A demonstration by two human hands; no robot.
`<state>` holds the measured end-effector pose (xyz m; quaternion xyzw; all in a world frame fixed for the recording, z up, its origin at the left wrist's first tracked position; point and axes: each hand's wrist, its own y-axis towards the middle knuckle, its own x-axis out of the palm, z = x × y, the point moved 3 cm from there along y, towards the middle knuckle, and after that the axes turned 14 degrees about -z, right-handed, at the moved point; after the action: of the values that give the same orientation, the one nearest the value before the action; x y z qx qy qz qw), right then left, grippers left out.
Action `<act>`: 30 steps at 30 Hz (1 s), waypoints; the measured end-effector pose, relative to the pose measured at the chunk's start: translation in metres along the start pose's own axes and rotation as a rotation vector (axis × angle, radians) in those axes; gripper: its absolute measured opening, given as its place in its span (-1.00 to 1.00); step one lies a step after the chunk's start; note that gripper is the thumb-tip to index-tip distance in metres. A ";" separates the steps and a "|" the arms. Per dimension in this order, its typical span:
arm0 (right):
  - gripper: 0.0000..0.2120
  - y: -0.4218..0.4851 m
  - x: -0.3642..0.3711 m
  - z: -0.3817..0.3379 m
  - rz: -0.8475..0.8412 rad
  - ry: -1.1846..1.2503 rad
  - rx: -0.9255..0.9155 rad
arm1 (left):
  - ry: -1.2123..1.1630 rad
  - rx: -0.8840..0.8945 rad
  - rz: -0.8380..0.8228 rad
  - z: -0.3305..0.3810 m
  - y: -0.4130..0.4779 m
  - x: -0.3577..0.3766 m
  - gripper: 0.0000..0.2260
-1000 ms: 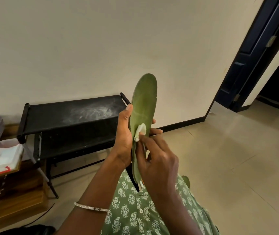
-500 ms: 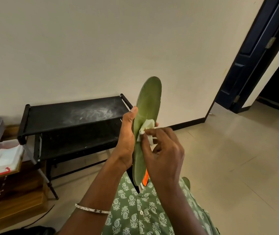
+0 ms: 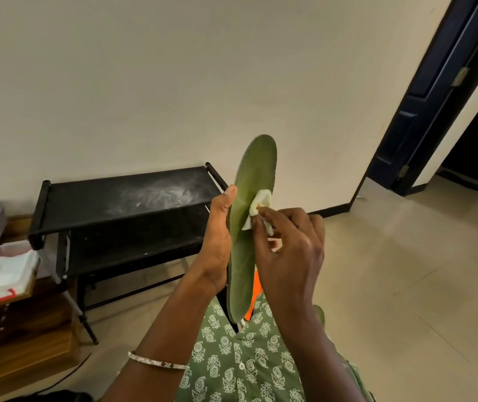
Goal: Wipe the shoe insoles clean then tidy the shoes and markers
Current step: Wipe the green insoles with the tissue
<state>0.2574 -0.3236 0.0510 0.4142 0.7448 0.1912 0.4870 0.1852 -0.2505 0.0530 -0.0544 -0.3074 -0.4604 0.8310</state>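
Step in hand: wiping of the insole; the tidying of shoes and markers is judged not yet begun.

- The green insole (image 3: 243, 256) is held upright in mid-air above the lap, toe end up, heel end down near the patterned garment (image 3: 246, 369). Its upper face is turned towards the right of the scene, presumably so that the working hand can reach it and the surface can be inspected.
- The left hand (image 3: 217, 236) grips the insole along its left edge. The thumb is laid up the edge and the fingers are curled behind, which is judged to serve as backing against wiping pressure.
- The right hand (image 3: 290, 256) pinches a small white wipe (image 3: 258, 203) between thumb and fingertips. The wipe is pressed against the insole face at about mid-length, just right of the left thumb tip.
- Something orange (image 3: 256, 285) shows behind the lower half of the insole. Whether it is a shoe cannot be told. No markers are seen.
- A black rack (image 3: 121, 195) stands against the far wall at left, its top shelf smeared with pale dust. A clear tray (image 3: 8, 245) sits on a wooden stand at the far left.

Judgement: with the wipe folded so small, only a narrow strip is covered per pass, so repeated strokes towards toe and heel are expected to be needed.
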 end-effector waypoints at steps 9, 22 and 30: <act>-0.84 -0.025 0.009 -0.005 -0.009 -0.042 -0.074 | -0.039 -0.028 0.042 0.000 0.004 -0.008 -0.39; -0.83 -0.029 0.010 -0.005 -0.010 -0.036 -0.065 | -0.066 -0.045 0.071 -0.004 0.003 -0.006 -0.34; -0.88 -0.013 0.004 -0.002 0.021 -0.096 -0.066 | -0.093 -0.041 0.049 -0.004 0.005 -0.001 -0.40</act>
<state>0.2496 -0.3282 0.0407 0.4142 0.7096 0.2008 0.5335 0.1904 -0.2480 0.0503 -0.1003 -0.3349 -0.4430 0.8255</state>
